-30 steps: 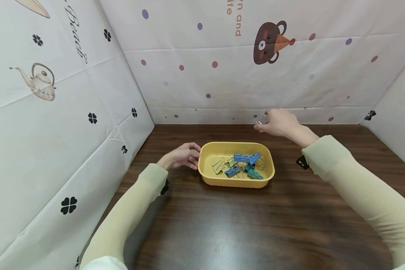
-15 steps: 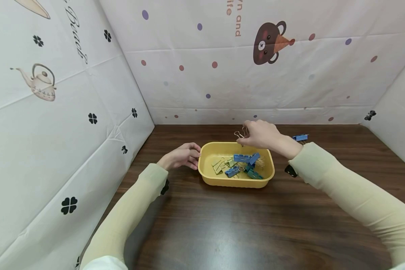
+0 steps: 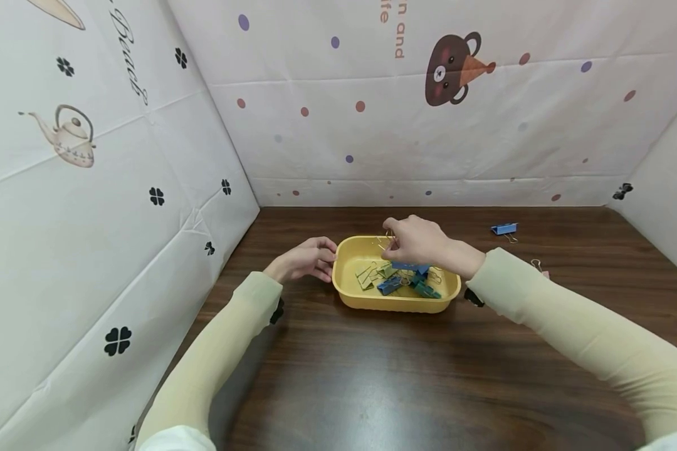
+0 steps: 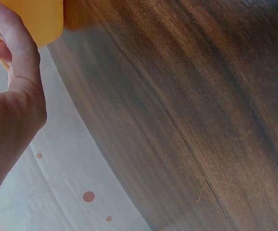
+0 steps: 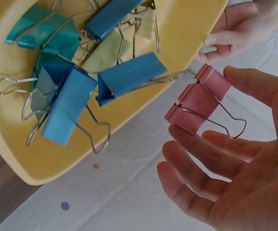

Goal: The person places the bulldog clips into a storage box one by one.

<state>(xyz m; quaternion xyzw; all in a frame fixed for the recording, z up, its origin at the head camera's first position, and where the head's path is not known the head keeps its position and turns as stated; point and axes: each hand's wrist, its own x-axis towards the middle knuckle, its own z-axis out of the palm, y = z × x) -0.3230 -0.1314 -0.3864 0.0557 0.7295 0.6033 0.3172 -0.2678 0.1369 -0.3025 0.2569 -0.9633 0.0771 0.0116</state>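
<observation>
A yellow plastic basket (image 3: 397, 304) holds several binder clips: blue (image 5: 71, 106), teal (image 5: 57, 36) and pale green (image 5: 102, 55). Above its far side, my right hand (image 3: 417, 241) pinches a pink binder clip (image 5: 201, 98) between thumb and index finger, the other fingers loosely bent below. In the head view only wire handles of that clip show. My left hand (image 3: 304, 260) touches the outside of the basket's left end with slightly bent fingers; no finger shows inside the basket. The left wrist view has those fingers (image 4: 23, 50) against the yellow wall.
On the dark wooden table (image 3: 327, 369), another blue binder clip (image 3: 504, 229) lies at the back right. Nearer, a pinkish clip (image 3: 545, 274) is partly covered by the right sleeve. White printed sheets (image 3: 316, 144) stand behind and at both sides.
My right hand has travelled left and down with the pink binder clip, from behind the basket's right end to over it. Two clips on the table came out from behind the arm. Left hand unchanged.
</observation>
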